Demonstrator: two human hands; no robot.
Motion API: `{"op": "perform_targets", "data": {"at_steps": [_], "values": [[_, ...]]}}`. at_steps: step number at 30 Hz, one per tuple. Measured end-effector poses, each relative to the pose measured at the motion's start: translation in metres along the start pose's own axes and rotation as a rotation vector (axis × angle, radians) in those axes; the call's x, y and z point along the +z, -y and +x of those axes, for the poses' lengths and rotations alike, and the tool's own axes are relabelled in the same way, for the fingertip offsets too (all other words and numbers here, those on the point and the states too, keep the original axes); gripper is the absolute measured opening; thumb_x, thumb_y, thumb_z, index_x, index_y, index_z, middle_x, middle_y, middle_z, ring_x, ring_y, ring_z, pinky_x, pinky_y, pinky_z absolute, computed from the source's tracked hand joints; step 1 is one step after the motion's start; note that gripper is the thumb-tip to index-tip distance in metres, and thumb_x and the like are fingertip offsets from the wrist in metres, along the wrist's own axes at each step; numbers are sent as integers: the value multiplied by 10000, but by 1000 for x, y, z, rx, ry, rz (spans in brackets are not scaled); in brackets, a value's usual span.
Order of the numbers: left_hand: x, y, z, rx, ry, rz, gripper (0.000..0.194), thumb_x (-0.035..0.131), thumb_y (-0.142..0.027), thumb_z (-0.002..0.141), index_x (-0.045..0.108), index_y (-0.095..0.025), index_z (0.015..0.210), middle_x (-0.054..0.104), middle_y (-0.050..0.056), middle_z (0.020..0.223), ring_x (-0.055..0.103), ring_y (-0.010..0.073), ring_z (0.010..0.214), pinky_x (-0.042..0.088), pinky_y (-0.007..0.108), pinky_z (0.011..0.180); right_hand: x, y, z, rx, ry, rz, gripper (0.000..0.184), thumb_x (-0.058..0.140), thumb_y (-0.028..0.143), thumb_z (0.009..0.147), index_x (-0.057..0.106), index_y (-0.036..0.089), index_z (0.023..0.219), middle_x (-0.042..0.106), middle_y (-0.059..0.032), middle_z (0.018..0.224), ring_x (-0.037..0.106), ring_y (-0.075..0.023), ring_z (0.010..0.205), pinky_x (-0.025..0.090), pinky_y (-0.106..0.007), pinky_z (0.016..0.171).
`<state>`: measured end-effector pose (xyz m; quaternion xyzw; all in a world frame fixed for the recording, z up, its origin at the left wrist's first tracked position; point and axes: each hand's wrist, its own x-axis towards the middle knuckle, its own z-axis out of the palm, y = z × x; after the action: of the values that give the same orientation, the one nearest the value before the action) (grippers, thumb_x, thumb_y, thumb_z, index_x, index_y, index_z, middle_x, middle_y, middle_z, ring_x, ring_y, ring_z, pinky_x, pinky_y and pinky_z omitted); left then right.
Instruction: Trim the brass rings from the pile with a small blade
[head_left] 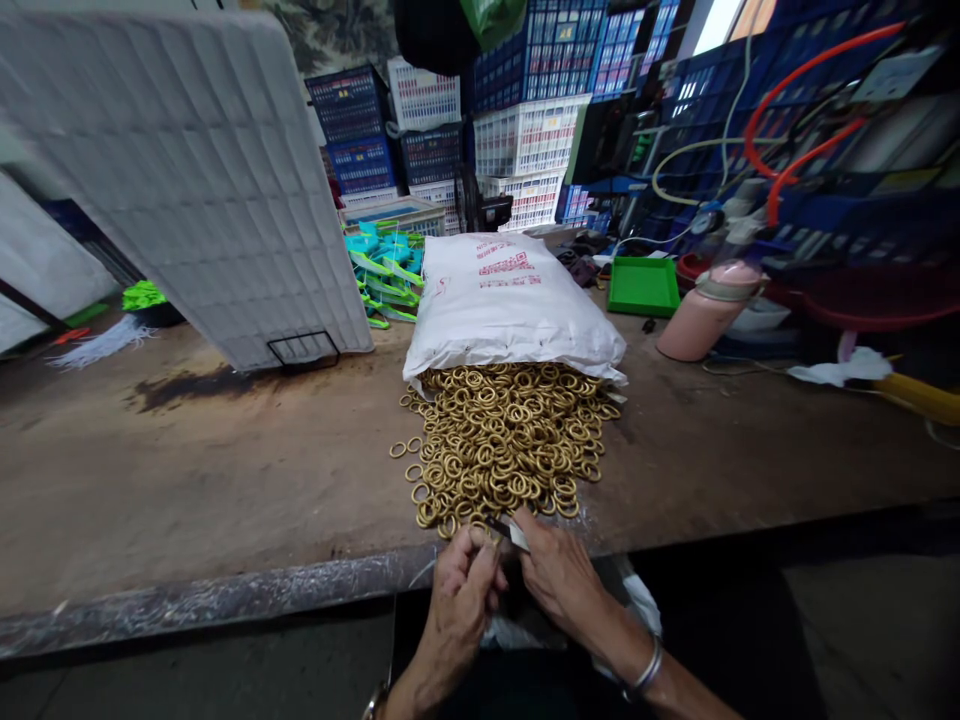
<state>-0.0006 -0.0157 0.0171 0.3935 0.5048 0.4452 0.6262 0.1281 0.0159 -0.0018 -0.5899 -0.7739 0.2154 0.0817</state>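
My left hand (466, 580) is closed at the table's front edge, thumb and fingers pinching a gold-coloured ring (493, 536) that is mostly covered by the fingers. Close beside it, my right hand (556, 572) grips a small knife (516, 536) with a dark blade and a whitish part by the fingers. The blade points left, towards the ring. Just beyond both hands lies a heap of gold-coloured rings (510, 430), spilling from the mouth of a white sack (510, 300) with red print. A few loose rings (405, 449) lie left of the heap.
A tall white padded panel (195, 180) stands on the table (262, 500) at left. Behind it are turquoise and green pieces (386, 265). At right are a green tray (643, 287) and a pink bottle (701, 315). Stacked crates (525, 135) fill the back.
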Motion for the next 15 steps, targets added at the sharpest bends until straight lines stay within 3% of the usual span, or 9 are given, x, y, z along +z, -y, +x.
{"op": "perform_targets", "data": {"at_steps": [4, 9, 15], "values": [[-1, -2, -17, -63, 115, -123, 324, 514, -480, 748, 415, -180, 677, 464, -53, 500, 315, 27, 335, 215, 143, 316, 1, -5, 3, 9, -32, -43, 197, 396, 68, 704, 476, 173, 850, 607, -31, 663, 537, -144, 577, 223, -230, 508], [-15, 0, -18, -108, 54, -361, 281, 525, -433, 763, 451, -163, 729, 494, -36, 561, 342, 31, 369, 254, 133, 319, 10, 0, 5, -112, -130, 63, 236, 382, 51, 668, 465, 194, 837, 588, -7, 689, 540, -138, 641, 284, -214, 565], [-33, -5, -16, -31, -12, -437, 213, 528, -344, 784, 511, -133, 756, 563, 26, 730, 408, 52, 460, 295, 148, 352, 20, 15, 13, -189, -108, 51, 502, 425, 95, 668, 375, 194, 1157, 594, -61, 1003, 547, -183, 844, 327, -246, 686]]}}
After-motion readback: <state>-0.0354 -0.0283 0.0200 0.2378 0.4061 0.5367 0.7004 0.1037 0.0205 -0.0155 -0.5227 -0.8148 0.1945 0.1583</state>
